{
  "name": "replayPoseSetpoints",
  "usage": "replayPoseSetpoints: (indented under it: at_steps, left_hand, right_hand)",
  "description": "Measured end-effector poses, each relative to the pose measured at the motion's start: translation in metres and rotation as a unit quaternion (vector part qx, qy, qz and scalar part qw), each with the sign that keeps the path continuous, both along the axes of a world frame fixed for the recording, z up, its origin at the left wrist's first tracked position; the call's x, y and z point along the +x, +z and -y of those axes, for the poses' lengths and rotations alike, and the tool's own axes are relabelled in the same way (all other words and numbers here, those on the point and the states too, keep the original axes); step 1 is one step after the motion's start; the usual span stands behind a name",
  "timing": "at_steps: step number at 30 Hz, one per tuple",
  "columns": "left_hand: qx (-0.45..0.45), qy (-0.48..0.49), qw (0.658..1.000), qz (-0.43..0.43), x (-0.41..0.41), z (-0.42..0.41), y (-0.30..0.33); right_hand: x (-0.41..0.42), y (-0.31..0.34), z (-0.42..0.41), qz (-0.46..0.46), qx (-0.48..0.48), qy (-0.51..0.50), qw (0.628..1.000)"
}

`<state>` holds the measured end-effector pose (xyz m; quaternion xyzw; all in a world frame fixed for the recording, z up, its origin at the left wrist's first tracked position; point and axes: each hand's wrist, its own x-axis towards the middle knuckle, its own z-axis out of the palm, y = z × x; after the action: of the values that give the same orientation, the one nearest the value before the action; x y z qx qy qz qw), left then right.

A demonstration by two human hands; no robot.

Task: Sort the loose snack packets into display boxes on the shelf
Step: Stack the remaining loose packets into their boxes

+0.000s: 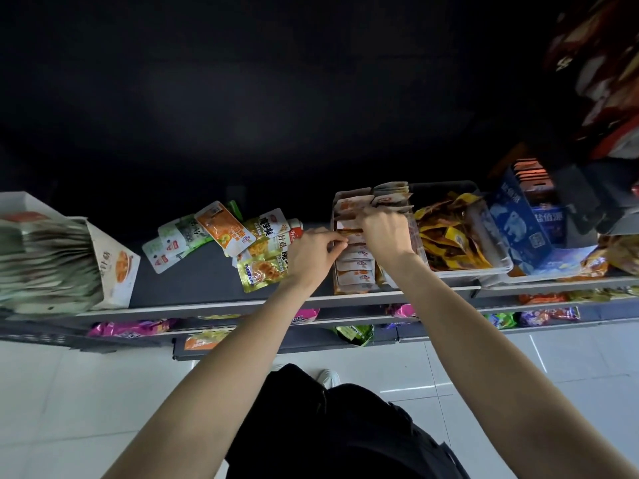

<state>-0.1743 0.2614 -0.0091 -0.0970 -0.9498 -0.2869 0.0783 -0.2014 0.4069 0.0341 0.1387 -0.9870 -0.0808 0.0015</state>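
Head view, left hand point(313, 252): curled at the left edge of the narrow display box of white-and-orange foil packets point(354, 267), a packet edge pinched.
Head view, right hand point(385, 229): closed on upright packets at the box's far end.
Loose snack packets point(228, 236): piled on the dark grey shelf point(193, 281), left of the box.

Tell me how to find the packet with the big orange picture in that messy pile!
Find the dark shelf, then the loose pile left of the person's left hand. The orange packet lies on top near the back, tilted. Its neighbours are green-and-white or yellow; only it has a wide orange front.
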Motion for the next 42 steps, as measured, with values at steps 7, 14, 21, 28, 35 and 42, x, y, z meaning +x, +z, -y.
replayPoseSetpoints:
  at_steps: [7, 14, 21, 28, 35, 42]
  left_hand:
    - [0.042, -0.048, 0.998, 0.012, 0.004, 0.035, -0.005]
    - [0.075, 0.037, 0.996, -0.002, 0.002, 0.063, -0.001]
    - [0.026, 0.217, 0.974, -0.06, 0.016, 0.145, -0.047]
    - [-0.096, 0.113, 0.982, 0.116, -0.014, 0.191, -0.086]
    - [-0.188, 0.124, 0.974, 0.03, -0.007, 0.193, -0.082]
    - [-0.1, 0.117, 0.983, -0.1, -0.003, 0.197, 0.002]
  right_hand:
    - [0.014, -0.009, -0.001, -0.137, -0.101, -0.019, 0.985]
    - [0.029, -0.006, 0.012, -0.232, -0.187, 0.023, 0.954]
    - [0.044, -0.043, 0.105, -0.036, -0.254, 0.141, 0.956]
    - [0.02, -0.111, 0.144, 0.211, -0.122, 0.071, 0.967]
    - [0.018, -0.11, 0.146, 0.225, -0.123, 0.068, 0.964]
    - [0.025, -0.048, 0.152, 0.074, -0.415, 0.029, 0.906]
